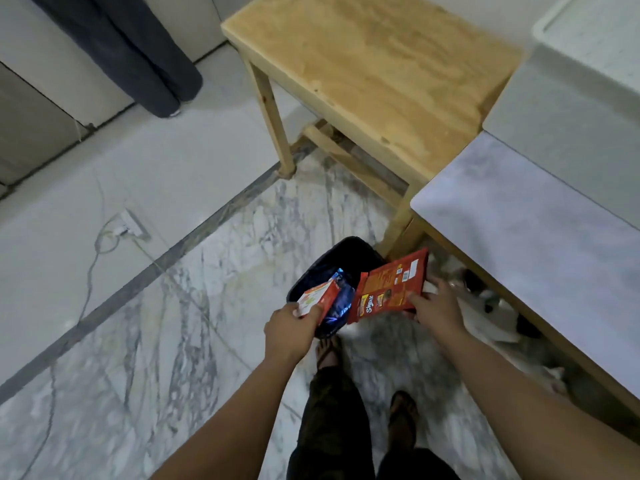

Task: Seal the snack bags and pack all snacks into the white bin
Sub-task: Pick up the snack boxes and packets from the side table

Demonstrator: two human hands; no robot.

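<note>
Gripping light, crinkly packets by their edges, the left hand pinched a small packet while the right hand clasped the red snack bag.

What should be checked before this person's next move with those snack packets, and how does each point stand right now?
1. Left hand grips the small red-and-white packet: ok.
2. Right hand grips the large red packet: ok.
3. Packets sealed: cannot tell.
4. White bin in sight: not ok; only a dark container sits on the floor below the hands.
5. Blue packet lies in that dark container, not a white bin: not ok.
</note>
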